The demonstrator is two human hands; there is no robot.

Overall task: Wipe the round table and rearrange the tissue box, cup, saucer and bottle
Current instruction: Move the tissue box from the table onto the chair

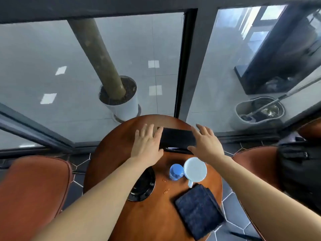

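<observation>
At the table's [121, 136] far edge my left hand [147, 145], fingers straight, presses the left end of the black tissue box [177, 138] and my right hand [206, 145] likewise its right end, with saucer [144, 186], bottle [175, 171], cup [195, 169] and folded cloth [198, 211] nearer me.

Ahead of you, from ten to two o'clock, runs a glass wall [156, 40], split by a dark upright frame [180, 66] at twelve. Through it you see pale grey floor tiles [43, 66] in daylight, a white planter [125, 105] holding a thick trunk [99, 54] at eleven, and a mop bucket [243, 110] at two. Brown leather chairs sit at eight [31, 188] and three [255, 162], and a black bag [298, 167] rests on the right one. Dark hexagonal tiles [232, 206] cover your floor.
</observation>
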